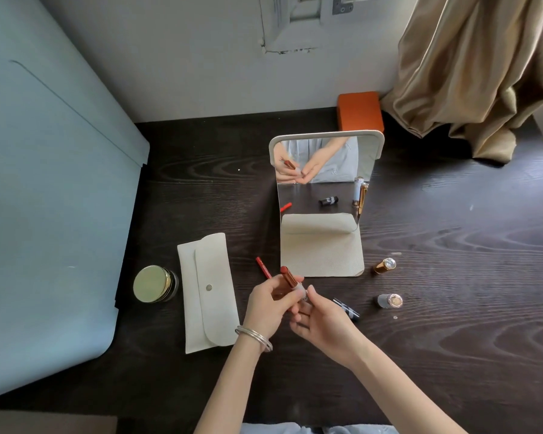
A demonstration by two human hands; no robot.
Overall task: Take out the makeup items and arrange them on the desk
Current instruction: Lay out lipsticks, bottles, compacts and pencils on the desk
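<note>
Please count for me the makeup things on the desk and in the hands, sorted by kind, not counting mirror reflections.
Lipsticks: 3, gold one, clear one, red one held in the left hand with the right hand at its end
Red pencil: 1
Black tube: 1
Gold-lidded jar: 1
White pouch: 1
Total: 7

One head-worn wide-angle view looks steeply down and forward over the dark desk (452, 277), near the hands, facing the wall (185, 57) behind.
</note>
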